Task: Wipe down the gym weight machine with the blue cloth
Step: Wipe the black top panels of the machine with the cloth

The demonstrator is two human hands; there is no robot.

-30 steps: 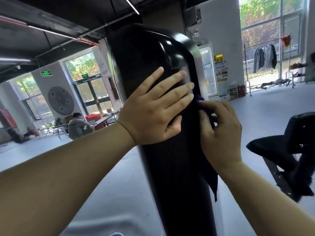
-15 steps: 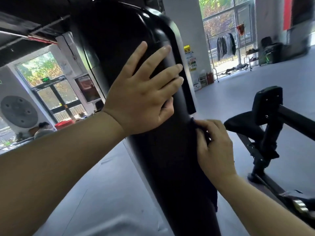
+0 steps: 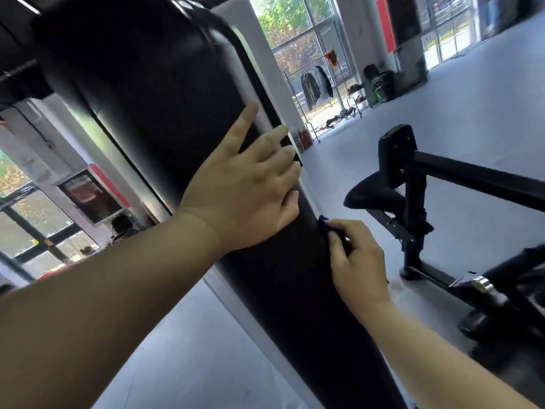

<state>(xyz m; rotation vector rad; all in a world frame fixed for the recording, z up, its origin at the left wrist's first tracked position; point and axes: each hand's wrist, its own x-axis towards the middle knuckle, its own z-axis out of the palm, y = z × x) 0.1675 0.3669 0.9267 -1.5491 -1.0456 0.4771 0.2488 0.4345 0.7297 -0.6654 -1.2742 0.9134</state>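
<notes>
Two hands work mid-frame: left hand [image 3: 244, 190] lies spread flat, bracing the black machine shroud [image 3: 165, 93]; right hand [image 3: 358, 261] pinches blue cloth [image 3: 323, 223] against its edge for wiping.

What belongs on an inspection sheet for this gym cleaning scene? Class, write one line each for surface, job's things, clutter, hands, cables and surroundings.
Surface: weight machine panel, glossy black with a pale edge strip, slanted in the view.
Job's things: blue cloth, only a small corner shows, at the panel's right edge.
Clutter: clothes rack with hanging garments, by the windows.
Hands: left hand lies flat on the panel, fingers straight; right hand pinches the blue cloth against the panel's edge.
Cables: nothing seen on the machine.
Surroundings: grey floor; a black padded seat on a dark frame stands to the right.
</notes>
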